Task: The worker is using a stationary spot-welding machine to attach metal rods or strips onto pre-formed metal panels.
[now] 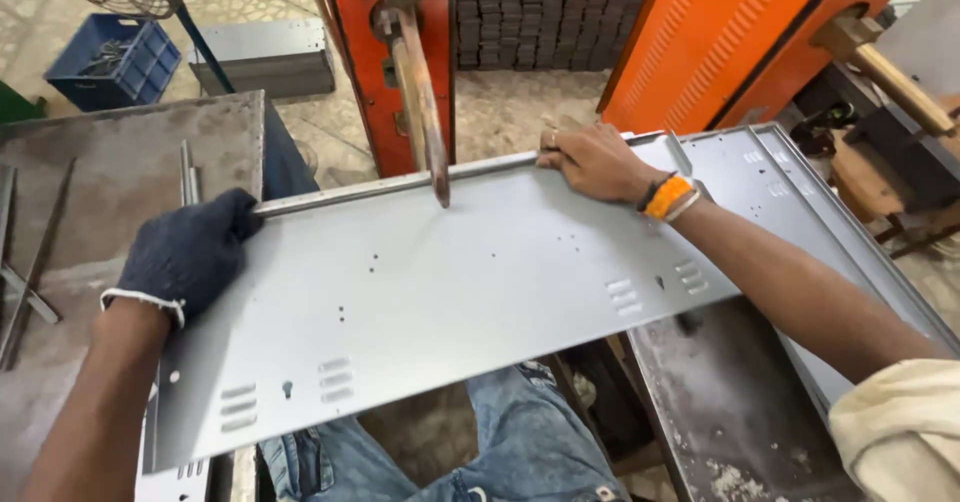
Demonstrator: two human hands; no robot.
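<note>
Nearest: my knees in blue denim jeans (520, 432), seated below the work, so the sheet spanned my lap at working height.

Item: long grey sheet-metal panel (450, 292), punched with small holes and louvre slots, one long edge folded up into a flange. It lay slanted across the view, left end low and near, right end higher and farther, apparently resting on the dark steel surface (720, 412) at the right. Both my hands bore on the far flange, which I judged kept it level and steady under the machine.

Item: my left hand (190, 252), in a dark knitted glove with white cuff. Its fingers were closed over the left end of the flange, the glove presumably against the sharp edge.

Item: my right hand (595, 162), bare, ring on one finger, orange and white bands at the wrist. Fingers were curled over the flange farther along, gripping it.

Item: coppery curved rod (425, 112) hanging from the orange machine column (395, 62). Its tip met the panel just inside the flange, between my hands.

Item: second grey punched panel (800, 202) beneath the first, at right.

Item: grey worn steel surface (120, 162) at left, bearing thin rods.

Farthest: blue plastic crate (110, 62) on the floor; stacked dark blocks (540, 12) behind.
</note>
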